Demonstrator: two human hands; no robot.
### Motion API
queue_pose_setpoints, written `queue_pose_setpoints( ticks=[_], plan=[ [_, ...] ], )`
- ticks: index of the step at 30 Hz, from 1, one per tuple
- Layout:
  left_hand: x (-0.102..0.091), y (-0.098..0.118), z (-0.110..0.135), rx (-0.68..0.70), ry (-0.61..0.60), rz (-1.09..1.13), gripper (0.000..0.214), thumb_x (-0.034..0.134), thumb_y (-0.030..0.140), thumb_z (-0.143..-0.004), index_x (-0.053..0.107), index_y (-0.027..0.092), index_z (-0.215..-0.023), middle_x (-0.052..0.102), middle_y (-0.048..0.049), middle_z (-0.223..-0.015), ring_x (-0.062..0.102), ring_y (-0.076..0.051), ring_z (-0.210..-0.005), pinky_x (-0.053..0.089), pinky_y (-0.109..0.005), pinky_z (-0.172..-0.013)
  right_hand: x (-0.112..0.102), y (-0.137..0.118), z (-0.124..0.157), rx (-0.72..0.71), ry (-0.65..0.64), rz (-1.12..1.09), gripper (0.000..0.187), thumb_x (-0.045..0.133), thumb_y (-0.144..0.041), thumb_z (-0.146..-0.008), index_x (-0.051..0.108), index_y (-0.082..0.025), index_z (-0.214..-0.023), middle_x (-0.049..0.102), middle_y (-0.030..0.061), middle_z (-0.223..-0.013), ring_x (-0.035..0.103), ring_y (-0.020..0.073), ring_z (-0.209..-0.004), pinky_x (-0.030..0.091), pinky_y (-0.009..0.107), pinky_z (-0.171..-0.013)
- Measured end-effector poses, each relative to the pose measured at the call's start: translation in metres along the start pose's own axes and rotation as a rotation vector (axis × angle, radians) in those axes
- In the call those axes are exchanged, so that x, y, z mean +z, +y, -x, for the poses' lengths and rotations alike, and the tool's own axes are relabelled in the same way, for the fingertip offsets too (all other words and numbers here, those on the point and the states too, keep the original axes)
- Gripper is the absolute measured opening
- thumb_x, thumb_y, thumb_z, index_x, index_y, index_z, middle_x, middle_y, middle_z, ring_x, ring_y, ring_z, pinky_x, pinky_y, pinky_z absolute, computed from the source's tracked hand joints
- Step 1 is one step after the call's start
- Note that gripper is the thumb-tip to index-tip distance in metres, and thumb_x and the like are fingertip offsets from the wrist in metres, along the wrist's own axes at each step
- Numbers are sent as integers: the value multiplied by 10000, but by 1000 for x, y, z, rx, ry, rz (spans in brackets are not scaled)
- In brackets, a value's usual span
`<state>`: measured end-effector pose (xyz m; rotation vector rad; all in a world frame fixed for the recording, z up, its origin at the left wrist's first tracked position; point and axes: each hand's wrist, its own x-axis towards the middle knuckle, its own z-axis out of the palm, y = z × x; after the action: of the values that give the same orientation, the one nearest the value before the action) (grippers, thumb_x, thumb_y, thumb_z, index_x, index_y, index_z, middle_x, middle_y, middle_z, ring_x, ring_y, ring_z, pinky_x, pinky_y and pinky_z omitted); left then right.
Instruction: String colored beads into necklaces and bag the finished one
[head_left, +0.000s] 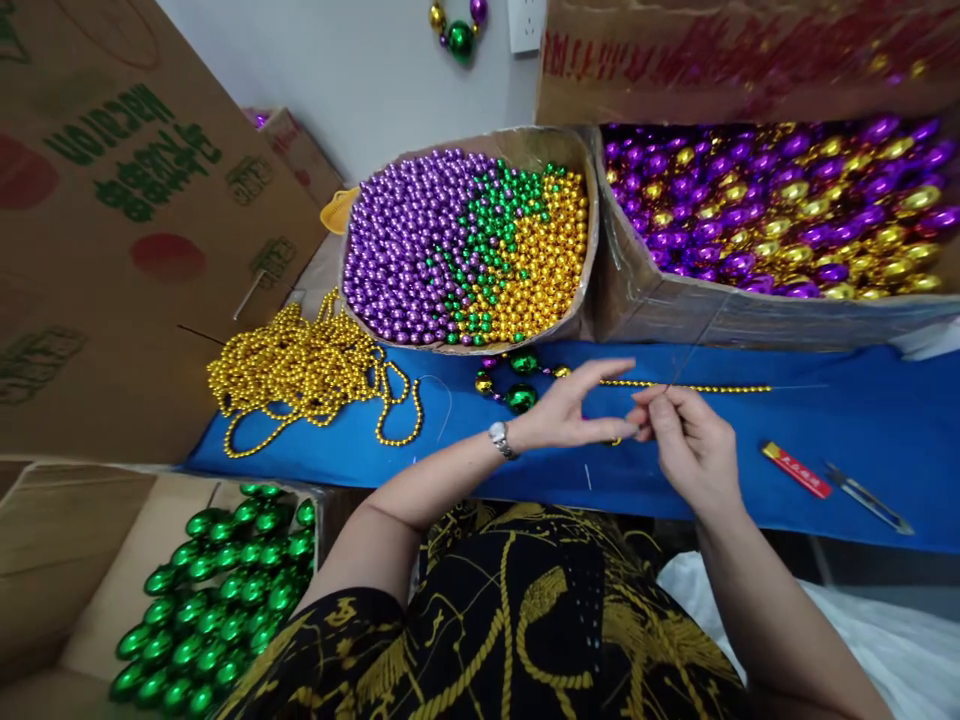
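Note:
My left hand, with a watch on its wrist, reaches across the blue cloth with thumb and finger stretched apart. Its lower fingertip is close to or touching the fingertips of my right hand. That right hand is pinched shut on a thin thread, of which a fine line rises toward the box behind. Behind my fingers lies a straight strand of small gold beads, with a bare thread end on the right. Partly behind my left hand rests a string of larger green, gold and purple beads.
A box of small purple, green and gold beads stands behind, beside a box of larger purple and gold beads. Gold bead strands are heaped left, green beads lower left. Thread snips and a red-and-yellow piece lie right.

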<state>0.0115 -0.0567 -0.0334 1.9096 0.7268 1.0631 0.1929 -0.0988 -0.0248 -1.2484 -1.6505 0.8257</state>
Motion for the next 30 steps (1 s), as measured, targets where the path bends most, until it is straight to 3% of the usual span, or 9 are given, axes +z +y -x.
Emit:
queue_pose_setpoints(
  ticks=[4, 7, 12, 15, 19, 24, 28, 30],
  plan=[
    [20, -44, 25, -90, -335, -366, 329, 624, 420, -885, 637, 199, -1128, 698, -90, -1097, 652, -234, -1052, 384, -480, -1077, -7, -8, 3, 19, 109, -136, 274, 528, -450, -953, 638, -200, -973, 590, -13, -684, 565, 93, -579, 493, 245, -575],
    [16, -52, 39, -136, -414, -628, 253, 520, 368, -939, 648, 182, -1054, 686, -76, -1016, 661, -219, -960, 354, -506, -1087, -20, -4, 1, 6, 359, -269, 243, 593, -426, -924, 623, -186, -902, 512, -35, -610, 511, 80, -533, 427, 240, -534],
    [-11, -56, 55, -194, -372, -946, 328, 403, 385, -988, 626, 165, -1086, 646, -103, -1003, 648, -222, -897, 420, -471, -995, -47, 28, -2, 169, 630, -470, 369, 747, -498, -773, 557, -188, -837, 540, -35, -587, 442, 72, -443, 331, 229, -431],
    [-29, -63, 61, -220, -354, -1088, 276, 413, 312, -981, 636, 168, -1058, 633, -125, -1007, 634, -237, -902, 408, -482, -976, -58, 43, -1, 234, 705, -537, 397, 793, -486, -717, 538, -207, -838, 516, -55, -567, 427, 72, -436, 335, 225, -431],
    [-51, -68, 69, -255, -314, -1145, 285, 490, 364, -951, 645, 178, -1102, 647, -148, -1004, 618, -282, -925, 344, -556, -1019, -63, 46, -3, 263, 706, -565, 380, 778, -478, -735, 526, -219, -853, 468, -68, -552, 420, 70, -454, 335, 224, -444],
    [-70, -55, 97, -257, -264, -1149, 571, 552, 476, -905, 515, 149, -1372, 654, -185, -1120, 590, -337, -1073, 277, -603, -1093, -53, 43, -10, 240, 651, -538, 355, 743, -488, -771, 527, -224, -869, 454, -69, -565, 401, 64, -454, 303, 230, -444],
    [-99, -24, 147, -236, -156, -1136, 576, 546, 466, -913, 490, 166, -1402, 567, -191, -1359, 471, -340, -1318, 208, -582, -1170, -43, 46, -14, 197, 632, -530, 372, 774, -508, -738, 552, -221, -820, 427, -61, -534, 380, 71, -452, 283, 234, -428],
    [-126, -2, 189, -385, 30, -1182, 479, 528, 430, -926, 542, 203, -1348, 578, -163, -1362, 488, -312, -1313, 229, -560, -1172, -34, 49, -15, 161, 527, -449, 344, 708, -536, -800, 565, -223, -809, 401, -57, -529, 380, 74, -463, 284, 221, -428]
  ],
)
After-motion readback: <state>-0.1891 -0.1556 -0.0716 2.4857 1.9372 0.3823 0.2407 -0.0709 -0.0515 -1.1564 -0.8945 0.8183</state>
